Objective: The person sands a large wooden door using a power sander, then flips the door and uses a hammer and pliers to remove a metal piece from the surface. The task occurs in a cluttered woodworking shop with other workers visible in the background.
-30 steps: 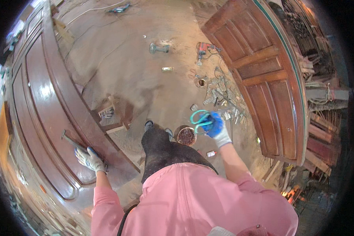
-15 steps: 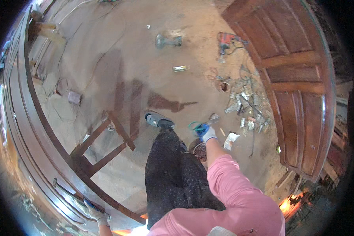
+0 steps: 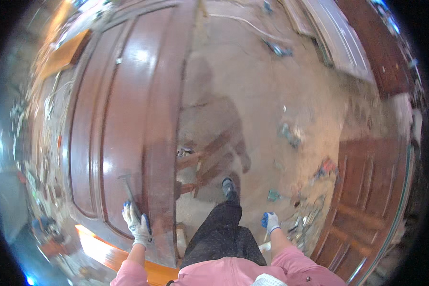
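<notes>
My left hand [image 3: 137, 229], in a white glove with blue fingertips, rests at the near part of a large brown panelled wooden door [image 3: 124, 119]. Its fingers and thumb lie on either side of a hammer [image 3: 131, 194], holding its dark handle against the glossy surface. My right hand [image 3: 271, 222], gloved alike, hangs over the floor beside my leg with its fingers curled in and nothing visible in them. A blurred teal-ended tool [image 3: 274, 195] lies on the floor just beyond it.
Another panelled door [image 3: 362, 209] stands along the right. Loose metal pieces [image 3: 306, 224] litter the floor near it, with a red power tool [image 3: 326, 168] beyond. Wooden pieces [image 3: 188, 188] lie beside the left door. A pale hose [image 3: 248, 24] runs across the far floor.
My view has swung left, bringing the door into the middle left. My right hand has come away from the teal tool on the floor. The hammer stays in my left hand.
</notes>
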A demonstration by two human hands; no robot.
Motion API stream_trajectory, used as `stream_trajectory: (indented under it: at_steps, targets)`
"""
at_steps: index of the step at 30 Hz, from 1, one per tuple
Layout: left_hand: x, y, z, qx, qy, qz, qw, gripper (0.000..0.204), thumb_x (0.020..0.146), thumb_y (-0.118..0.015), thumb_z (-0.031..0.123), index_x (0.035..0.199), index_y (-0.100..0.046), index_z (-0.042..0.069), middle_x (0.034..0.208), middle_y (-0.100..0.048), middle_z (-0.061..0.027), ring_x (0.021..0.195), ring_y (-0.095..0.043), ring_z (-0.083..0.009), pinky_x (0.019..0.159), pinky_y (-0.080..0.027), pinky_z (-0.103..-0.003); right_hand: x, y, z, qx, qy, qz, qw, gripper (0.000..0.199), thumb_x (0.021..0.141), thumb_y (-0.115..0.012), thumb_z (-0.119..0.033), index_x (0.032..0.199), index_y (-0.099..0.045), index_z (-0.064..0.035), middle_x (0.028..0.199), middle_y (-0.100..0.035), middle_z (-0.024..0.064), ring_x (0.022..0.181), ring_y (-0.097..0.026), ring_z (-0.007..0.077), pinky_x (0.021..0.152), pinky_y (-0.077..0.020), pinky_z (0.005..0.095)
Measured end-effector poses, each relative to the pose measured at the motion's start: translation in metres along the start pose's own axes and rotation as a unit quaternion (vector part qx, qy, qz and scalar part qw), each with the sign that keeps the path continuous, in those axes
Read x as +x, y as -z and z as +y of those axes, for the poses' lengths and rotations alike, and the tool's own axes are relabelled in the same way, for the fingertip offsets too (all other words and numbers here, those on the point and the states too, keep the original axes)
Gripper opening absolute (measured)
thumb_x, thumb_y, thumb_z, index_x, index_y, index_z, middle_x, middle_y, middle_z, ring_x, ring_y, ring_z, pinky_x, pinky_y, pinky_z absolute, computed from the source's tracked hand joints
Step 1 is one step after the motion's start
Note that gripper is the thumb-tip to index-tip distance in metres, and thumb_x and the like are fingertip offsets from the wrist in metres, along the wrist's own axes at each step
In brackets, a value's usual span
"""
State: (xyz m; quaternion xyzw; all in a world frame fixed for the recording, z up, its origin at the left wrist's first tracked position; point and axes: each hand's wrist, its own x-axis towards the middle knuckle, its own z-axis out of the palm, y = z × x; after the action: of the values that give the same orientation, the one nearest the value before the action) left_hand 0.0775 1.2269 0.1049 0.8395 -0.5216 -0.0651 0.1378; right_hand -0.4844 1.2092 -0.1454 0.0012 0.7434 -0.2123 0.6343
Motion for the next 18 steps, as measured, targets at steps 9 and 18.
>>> stream_trajectory:
  at_steps: [9,18]
  targets:
    - [0.021,-0.007,0.012,-0.077,0.1,0.083,0.988,0.05,0.082,-0.071,0.015,0.13,-0.06,0.004,0.141,-0.055,-0.0141,0.138,-0.043,-0.0352,0.118,-0.027,-0.052,-0.067,-0.229,-0.314,-0.298,0.448,-0.105,0.837,0.017,0.094,-0.063,-0.016,0.101,-0.061,-0.0008,0.086,-0.065,0.0066,0.077,-0.059,0.0162,0.071,-0.0504,0.0332]
    - [0.132,-0.021,0.064,0.004,0.24,0.103,0.965,0.059,0.087,-0.067,0.036,0.14,-0.054,0.015,0.156,-0.038,-0.0102,0.148,-0.024,-0.0388,0.12,-0.01,-0.061,-0.222,-0.552,-0.457,-0.386,0.581,-0.268,0.665,0.026,0.092,-0.065,-0.016,0.114,-0.066,-0.0007,0.106,-0.072,0.0116,0.095,-0.068,0.0226,0.086,-0.0513,0.0344]
